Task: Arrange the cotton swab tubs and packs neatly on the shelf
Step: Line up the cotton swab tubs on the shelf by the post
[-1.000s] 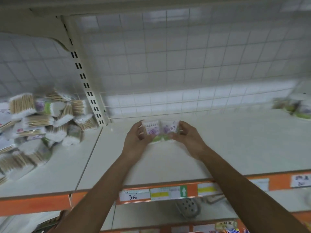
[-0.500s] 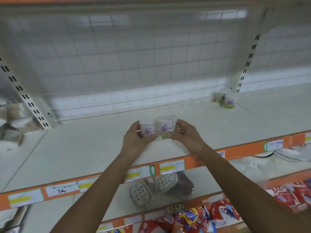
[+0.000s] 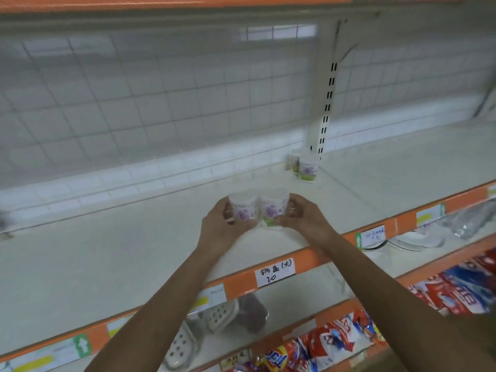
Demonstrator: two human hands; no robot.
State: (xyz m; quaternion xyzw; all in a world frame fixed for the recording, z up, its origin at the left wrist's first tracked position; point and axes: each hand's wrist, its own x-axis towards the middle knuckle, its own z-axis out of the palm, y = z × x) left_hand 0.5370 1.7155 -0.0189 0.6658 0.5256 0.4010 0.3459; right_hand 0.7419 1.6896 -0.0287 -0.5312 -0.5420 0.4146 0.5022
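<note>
Over the smooth white shelf [image 3: 120, 253], near its front edge, the person is gripping two small round plastic tubs side by side. The left hand [image 3: 221, 226] is curling round the left tub [image 3: 243, 209] and the right hand [image 3: 304, 220] round the right tub [image 3: 273, 208], with the tubs touching between the palms. Each is see-through up top, with a purple flower label and a green base. The back tubs [image 3: 307, 167] are standing upright by the wire grid [image 3: 161, 103].

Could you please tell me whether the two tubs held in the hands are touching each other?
Touching. The head view shows the left tub and right tub pressed side by side, no gap between.
</note>
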